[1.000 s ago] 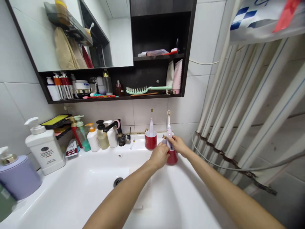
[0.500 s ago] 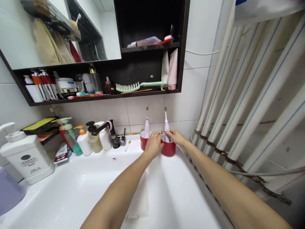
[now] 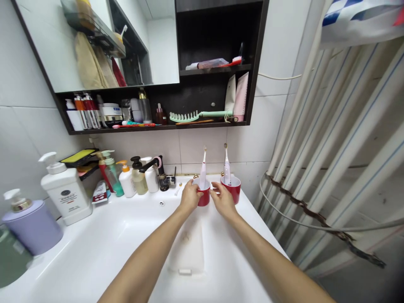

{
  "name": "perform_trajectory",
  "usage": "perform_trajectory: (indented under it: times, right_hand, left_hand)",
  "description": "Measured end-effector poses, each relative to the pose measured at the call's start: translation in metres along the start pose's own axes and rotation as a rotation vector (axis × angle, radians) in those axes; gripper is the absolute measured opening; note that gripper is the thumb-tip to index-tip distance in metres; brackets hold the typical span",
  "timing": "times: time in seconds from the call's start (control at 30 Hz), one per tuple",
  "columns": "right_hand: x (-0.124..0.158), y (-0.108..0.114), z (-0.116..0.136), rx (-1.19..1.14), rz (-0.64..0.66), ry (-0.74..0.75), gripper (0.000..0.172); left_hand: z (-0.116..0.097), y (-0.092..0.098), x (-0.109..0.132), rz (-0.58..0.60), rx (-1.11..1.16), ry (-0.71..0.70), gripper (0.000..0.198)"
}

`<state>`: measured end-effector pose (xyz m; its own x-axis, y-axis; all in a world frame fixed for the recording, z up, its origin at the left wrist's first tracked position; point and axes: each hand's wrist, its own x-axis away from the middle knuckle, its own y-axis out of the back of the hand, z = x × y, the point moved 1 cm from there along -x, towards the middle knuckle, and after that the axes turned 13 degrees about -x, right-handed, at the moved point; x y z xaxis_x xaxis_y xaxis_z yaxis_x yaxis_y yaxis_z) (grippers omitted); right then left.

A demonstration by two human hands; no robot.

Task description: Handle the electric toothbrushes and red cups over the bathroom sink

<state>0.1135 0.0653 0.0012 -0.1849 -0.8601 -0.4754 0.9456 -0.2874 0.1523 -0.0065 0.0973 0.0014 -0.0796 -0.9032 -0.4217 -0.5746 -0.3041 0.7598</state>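
My left hand (image 3: 190, 196) is around the left side of a red cup (image 3: 203, 199), thumb across its front. A pale electric toothbrush (image 3: 203, 174) stands in this cup, leaning slightly, its head up. My right hand (image 3: 223, 199) is between the two cups, fingers curved and apart, tips at the right side of the left cup; whether they touch it I cannot tell. Partly behind that hand, a second red cup (image 3: 236, 193) holds another pale electric toothbrush (image 3: 227, 171). Both cups rest on the white sink's back rim.
Left of the cups stand a black faucet (image 3: 162, 176) and a small toothbrush head (image 3: 179, 189). Several pump bottles line the back left, with a purple bottle (image 3: 33, 227) nearer. Above hangs a dark cabinet (image 3: 202, 94) holding a green hairbrush (image 3: 184, 116). White pipes (image 3: 328, 139) run along the right.
My right hand has left the right cup and moved left to the other cup. My left hand has moved to that cup's left side. The view has shifted left.
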Motion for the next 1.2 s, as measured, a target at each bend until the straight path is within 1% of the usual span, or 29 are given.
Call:
perform_trajectory:
  times: [0.13, 0.23, 0.33, 0.43, 0.53, 0.7, 0.77, 0.8, 0.9, 0.97, 1.0, 1.07, 1.13, 1.2]
  right_hand:
    - [0.017, -0.024, -0.011, -0.007, 0.070, -0.091, 0.044]
    - [0.029, -0.035, -0.016, -0.023, 0.142, -0.141, 0.039]
    - [0.039, -0.043, -0.017, -0.033, 0.201, -0.177, 0.031]
    - [0.046, -0.049, -0.017, -0.050, 0.252, -0.211, 0.027]
    - [0.049, -0.054, -0.019, -0.072, 0.280, -0.232, 0.025]
    - [0.048, -0.064, -0.018, -0.111, 0.245, -0.215, 0.022]
    - [0.043, -0.065, -0.011, -0.138, 0.218, -0.190, 0.023]
    - [0.040, -0.064, -0.005, -0.154, 0.205, -0.174, 0.025]
    - [0.033, -0.055, 0.020, -0.204, 0.190, -0.120, 0.029]
    - [0.035, -0.046, 0.036, -0.225, 0.215, -0.093, 0.031]
    - [0.039, -0.042, 0.043, -0.231, 0.240, -0.089, 0.031]
    - [0.052, -0.035, 0.051, -0.235, 0.322, -0.112, 0.028]
    - [0.069, -0.033, 0.053, -0.228, 0.419, -0.169, 0.026]
    - [0.084, -0.033, 0.050, -0.230, 0.487, -0.240, 0.026]
  left_hand:
    - [0.014, 0.006, 0.046, -0.012, 0.010, -0.027, 0.008]
    - [0.024, 0.005, 0.073, -0.018, 0.010, -0.032, 0.008]
    - [0.031, 0.004, 0.092, -0.005, 0.014, 0.006, 0.009]
    - [0.036, 0.005, 0.104, 0.004, 0.020, 0.040, 0.011]
    - [0.039, 0.006, 0.112, 0.015, 0.021, 0.038, 0.011]
    - [0.039, 0.010, 0.117, 0.065, -0.013, 0.066, 0.010]
    - [0.040, 0.013, 0.117, 0.052, -0.004, 0.077, 0.015]
    - [0.041, 0.015, 0.116, 0.024, 0.021, 0.084, 0.018]
    - [0.043, 0.025, 0.108, -0.126, 0.190, 0.133, 0.023]
    - [0.042, 0.033, 0.099, -0.201, 0.390, 0.210, 0.022]
    - [0.041, 0.037, 0.094, -0.213, 0.518, 0.260, 0.022]
    - [0.037, 0.042, 0.085, -0.180, 0.814, 0.351, 0.024]
    - [0.031, 0.043, 0.079, -0.085, 1.094, 0.405, 0.025]
    - [0.028, 0.042, 0.077, 0.004, 1.279, 0.441, 0.022]
